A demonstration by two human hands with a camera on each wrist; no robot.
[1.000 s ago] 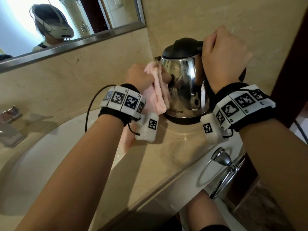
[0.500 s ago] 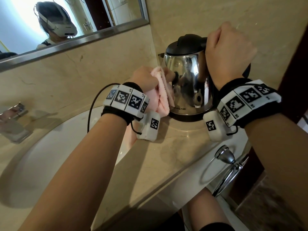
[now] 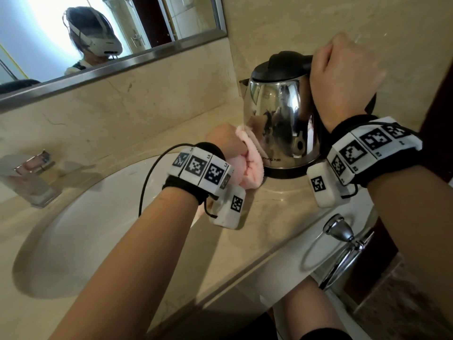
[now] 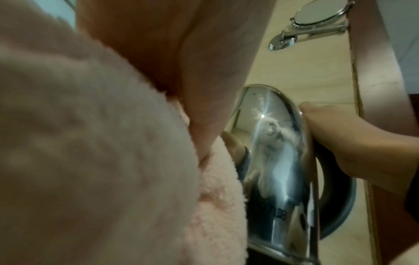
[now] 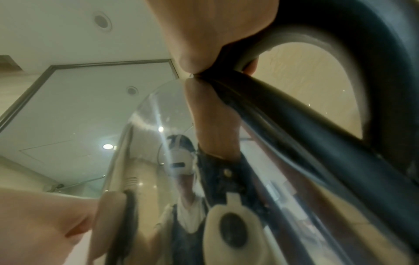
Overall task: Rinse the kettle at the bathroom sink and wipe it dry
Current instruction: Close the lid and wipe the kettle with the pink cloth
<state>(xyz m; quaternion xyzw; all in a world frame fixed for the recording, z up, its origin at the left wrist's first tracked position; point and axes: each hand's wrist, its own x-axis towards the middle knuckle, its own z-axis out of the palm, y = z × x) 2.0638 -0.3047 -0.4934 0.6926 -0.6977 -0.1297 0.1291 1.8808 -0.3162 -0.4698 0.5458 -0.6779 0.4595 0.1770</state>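
Note:
A shiny steel kettle [image 3: 282,123] with a black lid stands upright on the beige counter [image 3: 257,217], right of the sink. My right hand [image 3: 343,77] grips its black handle [image 5: 340,134] from above. My left hand [image 3: 228,141] holds a bunched pink cloth [image 3: 250,165] and presses it against the lower left side of the kettle's body [image 4: 278,161]. In the left wrist view the pink cloth [image 4: 90,161] fills most of the picture.
A white sink basin [image 3: 85,229] lies to the left, with a chrome tap [image 3: 29,177] behind it. A mirror [image 3: 110,33] runs along the wall. A chrome towel ring [image 3: 340,246] hangs under the counter's front edge. A round mirror [image 4: 317,14] juts from the right wall.
My left hand has slid the pink cloth down the kettle's side, from near the top to near the base. My right hand has kept its grip on the handle.

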